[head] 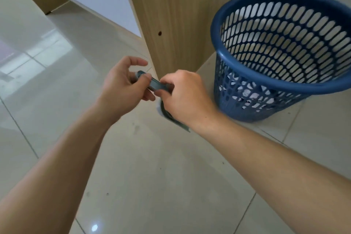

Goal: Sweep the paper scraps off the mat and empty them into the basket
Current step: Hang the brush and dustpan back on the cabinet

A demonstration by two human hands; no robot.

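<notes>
Paper scraps point(247, 92) lie at the bottom of the blue basket point(284, 85), showing white through the slots in its wall. That basket stands on the pale tiled floor point(152, 176) at about 2 o'clock from the hands, tilted in this wide view, its round rim open toward the camera. Just beside it, at 12 o'clock from the hands, rises a wooden panel point(176, 15) with small round holes drilled in its face.

Both bare forearms reach in from the bottom corners and meet near the middle of the view. Between them is a slim grey-blue handle point(154, 84). The left hand point(123, 85) pinches its far end between thumb and fingers, with the forefinger curled loosely above. The right hand point(186, 97) is closed around the near end, knuckles up, thumb pressed on the handle. Below the right hand, a dark curved edge with a pale patch point(165, 112) pokes out toward 6 o'clock; it looks like part of a dustpan or brush, though most of it is hidden, so I cannot tell which. The hands are nearly touching each other.
</notes>
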